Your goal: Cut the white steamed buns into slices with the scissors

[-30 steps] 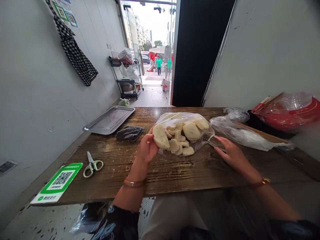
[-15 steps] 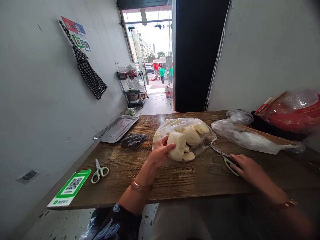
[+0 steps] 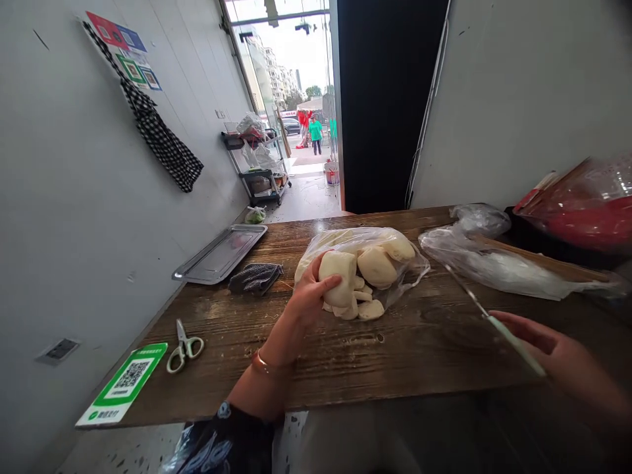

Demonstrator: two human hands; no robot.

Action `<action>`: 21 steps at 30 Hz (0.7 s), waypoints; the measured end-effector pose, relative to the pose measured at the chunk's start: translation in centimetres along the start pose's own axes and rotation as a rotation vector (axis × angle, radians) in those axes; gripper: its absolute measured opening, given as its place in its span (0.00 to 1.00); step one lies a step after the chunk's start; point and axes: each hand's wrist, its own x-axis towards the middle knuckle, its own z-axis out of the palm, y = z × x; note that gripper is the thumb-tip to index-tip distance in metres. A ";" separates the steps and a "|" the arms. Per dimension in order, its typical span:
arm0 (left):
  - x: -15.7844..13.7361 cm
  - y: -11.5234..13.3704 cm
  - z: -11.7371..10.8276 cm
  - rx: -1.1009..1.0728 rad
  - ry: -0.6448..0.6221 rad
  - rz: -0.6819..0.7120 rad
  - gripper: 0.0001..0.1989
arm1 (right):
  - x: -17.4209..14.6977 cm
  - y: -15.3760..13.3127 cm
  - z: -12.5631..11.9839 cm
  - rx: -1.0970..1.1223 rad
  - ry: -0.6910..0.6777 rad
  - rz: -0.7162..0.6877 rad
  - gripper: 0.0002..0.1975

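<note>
My left hand is closed round a pale steamed bun, thumb in front, at the near side of a clear plastic bag. Further whole buns lie in the bag, to the right of the held one. Several cut bun slices lie at the bag's mouth, some partly hidden by the held bun. Off to the right, my right hand grips scissors with pale green handles. They are turned edge-on and blurred, blades pointing up and left, apart from the bun.
A second pair of scissors lies on the wooden table, near a green QR card. Behind them are a grey cloth and a metal tray. Plastic-wrapped goods and a red bag stand at the right.
My right hand has drawn the scissors back to the right and turned them edge-on. My left hand still holds the bun, now slightly further left, and more slices show beside it.
</note>
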 end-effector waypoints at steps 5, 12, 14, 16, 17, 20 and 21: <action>0.2 -1.0 -1.0 -0.018 -0.022 -0.073 0.30 | -1.7 -3.4 4.0 0.482 -0.239 0.026 0.30; -0.5 -1.0 -1.7 -0.183 0.017 -0.065 0.34 | 1.4 -8.3 12.5 0.206 -0.537 -0.182 0.30; -0.5 -0.9 -1.7 -0.220 0.036 -0.060 0.32 | 3.0 -9.7 13.8 0.085 -0.544 -0.306 0.30; -0.6 -0.7 -1.6 -0.208 0.075 -0.056 0.30 | 4.6 -10.9 14.7 -0.025 -0.567 -0.420 0.29; -0.6 -0.7 -1.6 -0.180 0.101 -0.053 0.29 | 5.3 -11.3 15.0 -0.084 -0.576 -0.485 0.30; -0.8 -0.4 -1.8 -0.033 0.186 -0.014 0.32 | 6.3 -12.0 15.6 -0.256 -0.583 -0.678 0.34; -0.8 -0.3 -1.9 0.030 0.208 0.007 0.33 | 6.3 -11.9 15.7 -0.294 -0.587 -0.716 0.35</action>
